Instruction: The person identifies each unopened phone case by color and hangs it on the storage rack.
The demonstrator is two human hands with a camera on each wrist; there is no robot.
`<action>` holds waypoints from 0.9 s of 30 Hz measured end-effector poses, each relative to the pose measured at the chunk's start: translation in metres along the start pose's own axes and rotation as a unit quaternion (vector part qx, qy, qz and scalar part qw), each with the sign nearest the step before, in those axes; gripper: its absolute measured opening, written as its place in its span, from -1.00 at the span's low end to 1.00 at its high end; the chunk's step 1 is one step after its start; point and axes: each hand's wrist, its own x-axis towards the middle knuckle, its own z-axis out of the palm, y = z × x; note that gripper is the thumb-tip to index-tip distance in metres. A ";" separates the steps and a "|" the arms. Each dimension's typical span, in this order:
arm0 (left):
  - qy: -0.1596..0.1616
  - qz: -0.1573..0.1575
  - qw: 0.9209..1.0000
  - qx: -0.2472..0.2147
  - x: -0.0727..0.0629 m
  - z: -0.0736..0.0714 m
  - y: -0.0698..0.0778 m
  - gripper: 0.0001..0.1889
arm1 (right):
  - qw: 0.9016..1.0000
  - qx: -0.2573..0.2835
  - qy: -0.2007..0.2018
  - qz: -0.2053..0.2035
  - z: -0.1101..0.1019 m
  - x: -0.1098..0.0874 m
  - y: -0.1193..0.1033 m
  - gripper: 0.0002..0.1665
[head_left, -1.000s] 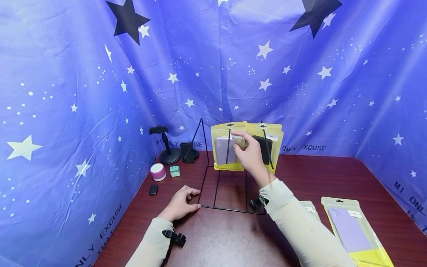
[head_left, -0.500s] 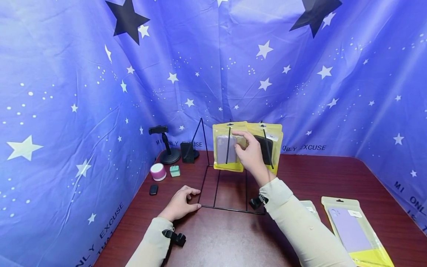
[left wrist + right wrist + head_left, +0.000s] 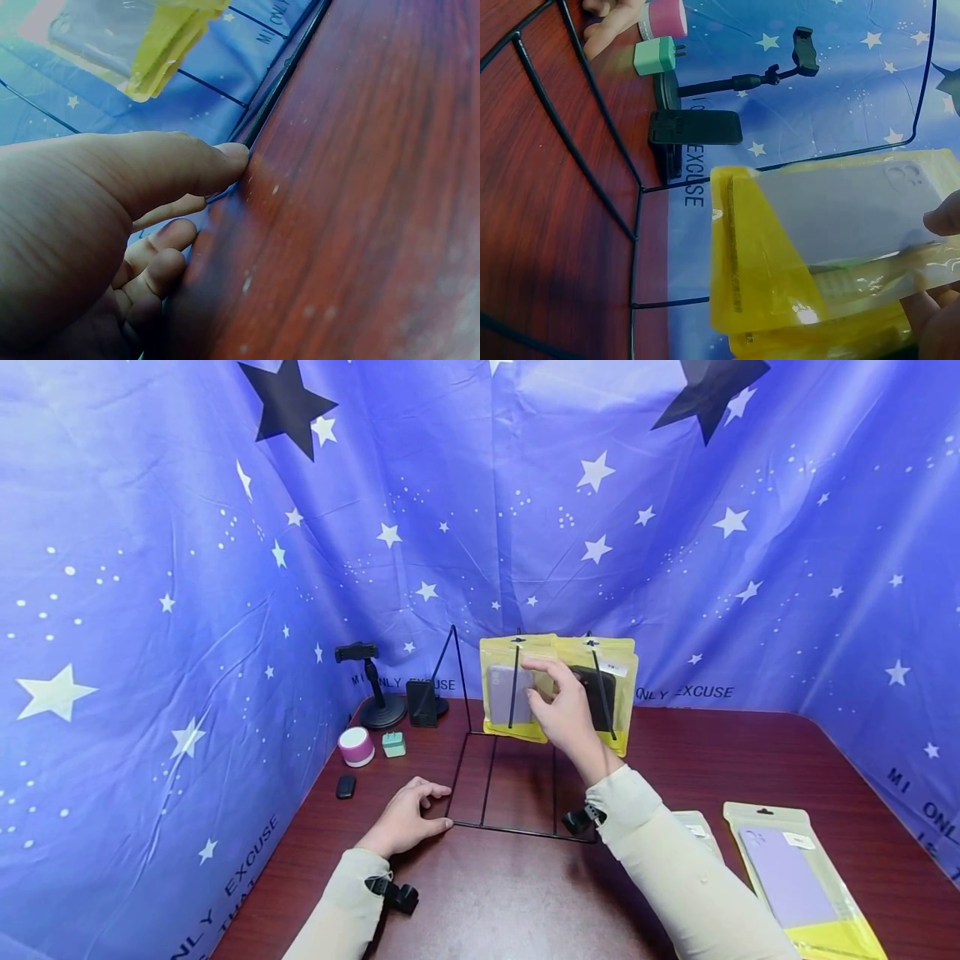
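A black wire display rack (image 3: 486,785) stands on the table, with two groups of yellow-and-clear bags hanging from its hooks. The left group's front bag (image 3: 495,720) holds a lilac phone case (image 3: 832,206); the right group's bag (image 3: 621,727) shows a black case. My right hand (image 3: 566,710) pinches the right edge of the lilac case's bag, thumb in front and fingers behind it. My left hand (image 3: 408,817) holds the front left corner of the rack's base between thumb and fingers; in the left wrist view its thumb (image 3: 225,157) rests against the wire.
Left of the rack stand a black phone holder (image 3: 381,710), a dark phone-shaped block (image 3: 422,703), a pink-and-white round object (image 3: 356,747), a green charger plug (image 3: 393,744) and a small black object (image 3: 345,787). Another bagged lilac case (image 3: 787,877) lies front right, beside a partly hidden bag (image 3: 697,827).
The bag with the lilac case has shifted slightly to the right on its hook, my right hand staying at its edge. My left hand has kept its place on the rack.
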 end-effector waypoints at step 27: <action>-0.002 0.000 1.000 0.001 0.000 0.002 -0.003 -0.49 | 0.999 0.038 -0.013 -0.035 -0.048 -0.039 -0.031 -0.54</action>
